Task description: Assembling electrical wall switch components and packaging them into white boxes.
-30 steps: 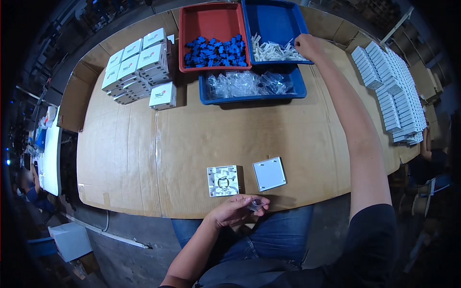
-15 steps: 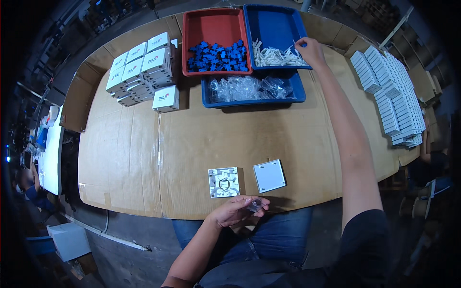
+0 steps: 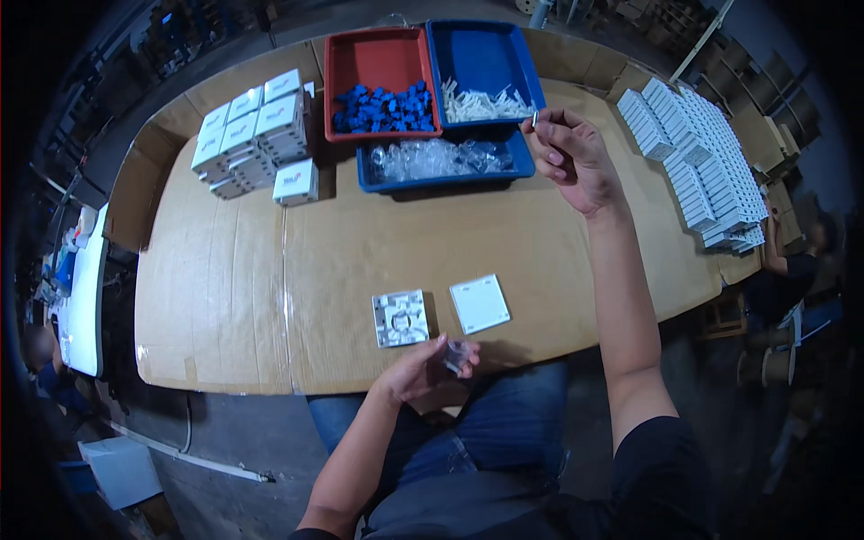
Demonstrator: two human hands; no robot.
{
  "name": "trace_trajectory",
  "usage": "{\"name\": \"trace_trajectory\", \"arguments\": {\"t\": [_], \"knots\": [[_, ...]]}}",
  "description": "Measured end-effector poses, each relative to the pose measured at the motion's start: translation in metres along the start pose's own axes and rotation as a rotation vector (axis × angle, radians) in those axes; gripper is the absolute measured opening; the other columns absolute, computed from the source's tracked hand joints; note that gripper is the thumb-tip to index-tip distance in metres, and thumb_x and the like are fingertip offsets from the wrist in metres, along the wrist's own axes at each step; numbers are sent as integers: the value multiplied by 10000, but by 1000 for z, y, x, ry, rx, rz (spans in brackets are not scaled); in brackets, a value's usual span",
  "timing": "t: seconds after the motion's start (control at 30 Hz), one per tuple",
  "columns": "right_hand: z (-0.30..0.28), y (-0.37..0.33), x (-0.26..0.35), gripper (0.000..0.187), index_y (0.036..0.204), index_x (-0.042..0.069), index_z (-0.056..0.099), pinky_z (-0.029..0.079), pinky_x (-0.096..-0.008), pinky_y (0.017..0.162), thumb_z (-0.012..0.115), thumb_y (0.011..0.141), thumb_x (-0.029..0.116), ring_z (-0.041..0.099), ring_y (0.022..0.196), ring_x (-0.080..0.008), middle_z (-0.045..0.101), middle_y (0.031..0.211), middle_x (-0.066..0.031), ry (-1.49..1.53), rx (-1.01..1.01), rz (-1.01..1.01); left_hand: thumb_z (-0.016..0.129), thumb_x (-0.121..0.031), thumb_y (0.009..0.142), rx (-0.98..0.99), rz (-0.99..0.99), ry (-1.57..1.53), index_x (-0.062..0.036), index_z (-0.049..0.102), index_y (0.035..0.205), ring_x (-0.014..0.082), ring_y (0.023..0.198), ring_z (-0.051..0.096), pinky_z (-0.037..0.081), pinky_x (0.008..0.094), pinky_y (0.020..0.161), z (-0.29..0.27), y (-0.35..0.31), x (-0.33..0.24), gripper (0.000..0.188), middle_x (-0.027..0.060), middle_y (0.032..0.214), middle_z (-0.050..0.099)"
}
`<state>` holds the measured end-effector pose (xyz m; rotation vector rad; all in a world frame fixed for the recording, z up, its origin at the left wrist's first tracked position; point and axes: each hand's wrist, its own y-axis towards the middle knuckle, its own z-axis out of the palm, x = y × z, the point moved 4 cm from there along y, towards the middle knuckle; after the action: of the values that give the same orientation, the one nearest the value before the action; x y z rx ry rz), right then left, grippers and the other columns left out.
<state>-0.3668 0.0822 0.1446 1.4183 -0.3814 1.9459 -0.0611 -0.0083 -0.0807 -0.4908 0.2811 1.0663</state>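
My left hand [image 3: 418,369] is closed round a small clear plastic bag [image 3: 456,356] just off the table's front edge. Raised by the right side of the blue trays, my right hand [image 3: 576,157] pinches a small white stick-like piece [image 3: 535,120] between thumb and finger. On the cardboard, close to my left hand, lies an open white square housing [image 3: 400,319] with grey inner parts showing. Beside it rests a flat white square cover [image 3: 480,303]. The blue tray [image 3: 477,45] at the back holds several white pieces [image 3: 481,104] like the one in my right fingers.
A red tray [image 3: 373,54] contains blue connector-like parts [image 3: 384,108]. Clear bags [image 3: 432,160] fill a front blue tray [image 3: 441,185]. Stacked white boxes [image 3: 252,135] stand at the left, and rows of white units [image 3: 697,162] at the right. Cardboard walls [image 3: 135,193] edge the table.
My right hand has come back from the tray of white pieces toward me, carrying one. The left hand still holds the clear bag. The whole view has shifted slightly.
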Motion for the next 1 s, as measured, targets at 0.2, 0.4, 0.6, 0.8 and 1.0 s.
{"name": "trace_trajectory", "arguments": {"t": [0.2,0.4,0.6,0.8,1.0], "knots": [[22,-71,-40,117,1026,17,726,379,-184,586,765,930,71,528,708,3,677,859,27,-606,-87,81,449,-503,1095,2,82,30,75,566,1362,209,971,684,524,371,977,1,7,-5,647,115,1112,703],[50,-133,-108,81,988,22,746,376,-195,603,770,918,54,476,679,1,644,825,55,-667,83,200,493,-497,1081,-9,123,8,79,579,1356,197,933,680,527,346,932,6,4,-11,644,121,1111,712],[74,-160,-112,81,956,34,749,378,-245,589,781,900,83,468,639,-46,647,799,5,-920,184,260,467,-466,1105,14,157,-4,55,587,1347,165,933,676,537,324,917,10,-2,-9,587,121,1124,718],[87,-162,-121,130,964,-7,718,528,-316,753,761,843,11,675,844,-175,729,999,-42,-1072,423,-9,491,-461,1098,-10,160,44,17,625,1298,179,979,702,544,339,980,4,-4,-5,535,121,1132,726],[94,-161,-125,110,958,-25,732,541,-371,920,735,858,21,687,1056,-262,734,1188,-103,-970,602,93,550,-415,1082,50,182,95,19,677,1228,181,1018,716,551,337,989,-2,0,1,475,120,1109,745]]}}
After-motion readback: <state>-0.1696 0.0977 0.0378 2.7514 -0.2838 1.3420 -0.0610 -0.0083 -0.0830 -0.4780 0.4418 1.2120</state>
